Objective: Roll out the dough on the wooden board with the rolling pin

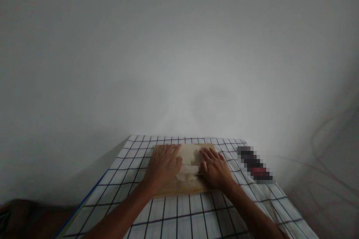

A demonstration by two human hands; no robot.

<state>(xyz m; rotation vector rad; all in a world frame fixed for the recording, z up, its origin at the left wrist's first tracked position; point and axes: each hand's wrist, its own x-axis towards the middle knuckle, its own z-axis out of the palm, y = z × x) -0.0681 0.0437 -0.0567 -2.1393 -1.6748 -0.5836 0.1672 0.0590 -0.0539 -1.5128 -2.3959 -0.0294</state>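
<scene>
Board [181, 188], rectangular, tan and probably wooden, lies in the middle of the desk [183, 227] in the head view, on a white cloth patterned with a thin black grid [117, 178]. On the board sits a thin, pale, cream-coloured sheet [190, 154] of soft-looking material; whether it is dough, fabric or something else cannot be told. Its far part lies flat, reaching toward the board's far edge, while its near part appears gathered into a low, pale roll or fold [189, 169] that runs crosswise between the person's two bare hands. The left hand [165, 162] rests palm down at the left side of the sheet, fingers stretched forward and close together, thumb set apart toward the middle. The right hand [214, 166] rests palm down at the right side, fingers a little spread and slightly bent, its thumb side by the end of the roll. Neither hand is closed around anything, and how hard they press cannot be told. The work looks partway along: the near portion seems turned over or rolled already, and the flat far portion seems left unrolled. Right of the board, at the cloth's edge, lies a dark and red object [255, 166], pixelated beyond recognition.
</scene>
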